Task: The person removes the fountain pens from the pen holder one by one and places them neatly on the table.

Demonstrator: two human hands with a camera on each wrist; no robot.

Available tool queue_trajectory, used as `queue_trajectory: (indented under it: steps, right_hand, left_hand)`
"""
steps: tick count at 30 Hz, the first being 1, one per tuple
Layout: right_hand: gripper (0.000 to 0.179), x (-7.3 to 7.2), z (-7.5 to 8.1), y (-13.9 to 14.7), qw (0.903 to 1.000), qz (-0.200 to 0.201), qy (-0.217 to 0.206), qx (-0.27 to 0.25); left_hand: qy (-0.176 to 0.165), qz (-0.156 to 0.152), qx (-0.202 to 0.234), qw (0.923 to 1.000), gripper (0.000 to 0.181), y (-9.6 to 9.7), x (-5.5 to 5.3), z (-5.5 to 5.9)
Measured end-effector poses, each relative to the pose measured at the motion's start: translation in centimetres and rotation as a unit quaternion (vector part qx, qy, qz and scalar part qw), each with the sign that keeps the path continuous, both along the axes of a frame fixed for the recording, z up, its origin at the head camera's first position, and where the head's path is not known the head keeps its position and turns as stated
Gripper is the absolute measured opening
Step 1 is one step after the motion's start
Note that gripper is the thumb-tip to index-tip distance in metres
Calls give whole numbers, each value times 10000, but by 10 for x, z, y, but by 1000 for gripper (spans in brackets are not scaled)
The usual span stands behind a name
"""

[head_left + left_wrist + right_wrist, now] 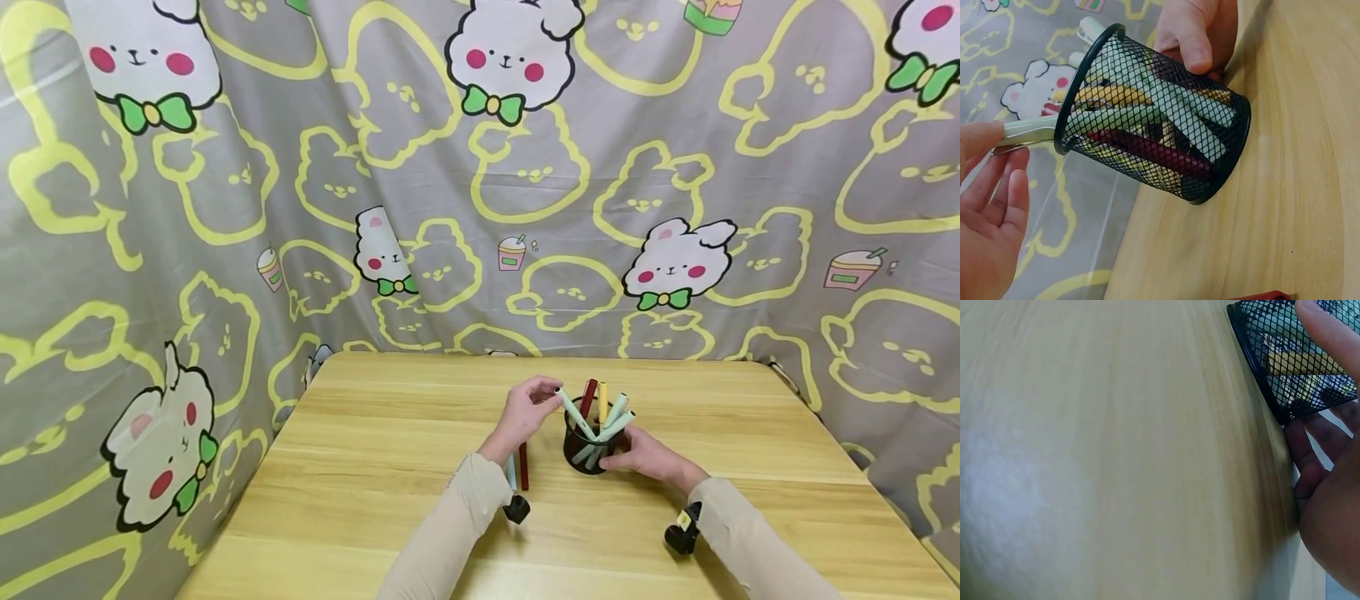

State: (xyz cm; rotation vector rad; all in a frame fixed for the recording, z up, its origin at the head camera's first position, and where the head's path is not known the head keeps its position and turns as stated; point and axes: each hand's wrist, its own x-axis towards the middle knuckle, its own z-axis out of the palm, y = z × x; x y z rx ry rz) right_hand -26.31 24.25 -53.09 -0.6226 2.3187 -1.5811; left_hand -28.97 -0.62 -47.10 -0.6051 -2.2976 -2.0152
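A black mesh pen holder stands upright on the table with several pens leaning inside. My right hand grips its right side low down, thumb on the mesh in the right wrist view. At the opposite side my left hand pinches the upper end of a light green pen between thumb and fingers; the pen's lower part is inside the holder. Also in it are a dark red pen, a yellow pen and more light green pens.
Beneath my left wrist, a dark red pen and a light blue pen lie on the wooden table, partly hidden by the arm. A grey patterned curtain hangs behind the table and along its left side.
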Motion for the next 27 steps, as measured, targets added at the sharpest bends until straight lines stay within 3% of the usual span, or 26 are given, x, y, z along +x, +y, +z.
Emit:
queue_trajectory:
  steps: [8, 18, 25, 27]
  right_hand:
    - [57, -1, -2, 0, 9999, -59, -29, 111]
    - [56, 1, -1, 0, 9999, -64, -47, 66]
    - [57, 0, -1, 1, 10000, -50, -19, 58]
    - [57, 0, -1, 1, 10000, -34, -23, 37]
  left_hand:
    - [220, 369, 185, 9989, 20, -3, -2, 8]
    - [159, 479, 314, 9982, 22, -15, -7, 10]
    - [39, 445, 488, 9978, 23, -27, 10, 39]
    - [8, 426, 569, 9975, 23, -30, 9, 40]
